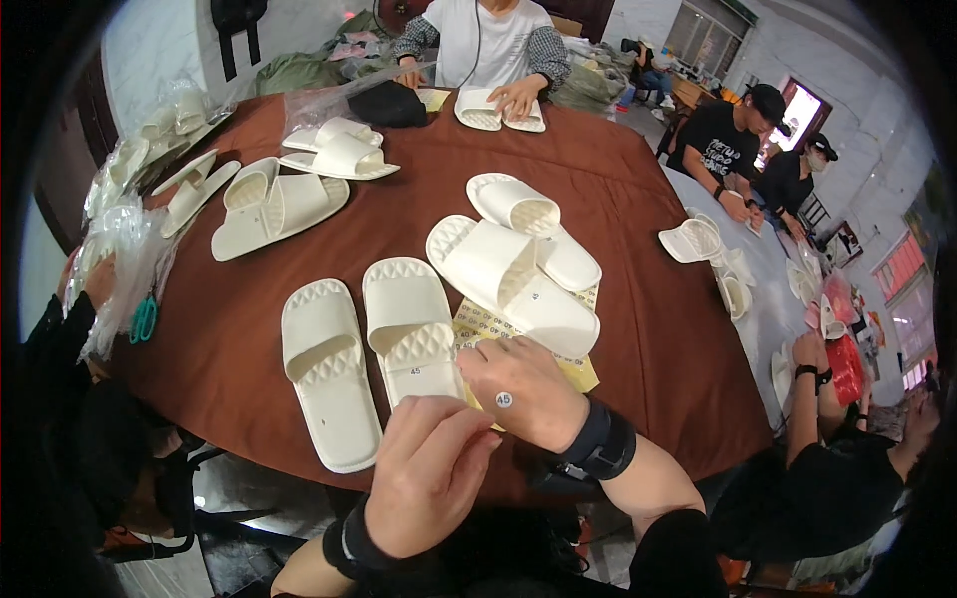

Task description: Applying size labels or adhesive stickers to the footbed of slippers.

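In front of me a pair of cream slippers lies side by side, a left slipper and a right slipper with a small printed label on its footbed. Thumb and fingers of my left hand are pinched together just below the right slipper's heel; anything between them is too small to make out. My right hand is curled beside that heel, above a yellow sticker sheet, its fingertips hidden. A round white sticker is on the back of it. Another slipper pair overlaps the sheet's far side.
More cream slippers lie at the left on the brown tablecloth, near plastic bags and teal scissors. Across the table a person's hand touches slippers. Other people work at a pale table on the right.
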### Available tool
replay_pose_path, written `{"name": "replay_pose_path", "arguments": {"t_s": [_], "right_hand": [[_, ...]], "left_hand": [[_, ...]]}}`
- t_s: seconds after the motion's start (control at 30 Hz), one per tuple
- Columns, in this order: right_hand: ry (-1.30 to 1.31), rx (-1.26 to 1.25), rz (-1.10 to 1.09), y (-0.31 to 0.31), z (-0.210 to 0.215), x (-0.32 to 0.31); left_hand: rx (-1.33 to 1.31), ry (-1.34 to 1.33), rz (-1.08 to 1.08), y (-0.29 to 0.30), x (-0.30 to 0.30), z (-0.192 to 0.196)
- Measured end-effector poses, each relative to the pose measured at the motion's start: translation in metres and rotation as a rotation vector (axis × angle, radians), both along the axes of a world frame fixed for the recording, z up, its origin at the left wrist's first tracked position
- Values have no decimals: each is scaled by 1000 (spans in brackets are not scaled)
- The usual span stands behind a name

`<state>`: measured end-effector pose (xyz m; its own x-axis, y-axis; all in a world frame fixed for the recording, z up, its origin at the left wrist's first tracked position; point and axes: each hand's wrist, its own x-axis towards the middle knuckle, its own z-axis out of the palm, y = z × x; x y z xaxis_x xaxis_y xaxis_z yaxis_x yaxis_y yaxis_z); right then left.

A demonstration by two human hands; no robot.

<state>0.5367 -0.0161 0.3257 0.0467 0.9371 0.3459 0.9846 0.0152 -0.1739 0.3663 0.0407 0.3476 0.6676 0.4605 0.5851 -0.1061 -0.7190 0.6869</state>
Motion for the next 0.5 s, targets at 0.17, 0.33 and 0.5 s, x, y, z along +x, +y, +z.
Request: {"name": "replay_pose_path", "arguments": {"t_s": [0.17, 0.33, 0.5], "right_hand": [[4, 5, 7, -7, 3, -3], [-72, 8, -25, -9, 1, -3], [-145, -8, -46, -7, 1, -6]], "left_hand": [[3, 30, 25, 1, 19, -9], [-53, 14, 24, -1, 23, -13], [-26, 22, 10, 3, 23, -14]]}}
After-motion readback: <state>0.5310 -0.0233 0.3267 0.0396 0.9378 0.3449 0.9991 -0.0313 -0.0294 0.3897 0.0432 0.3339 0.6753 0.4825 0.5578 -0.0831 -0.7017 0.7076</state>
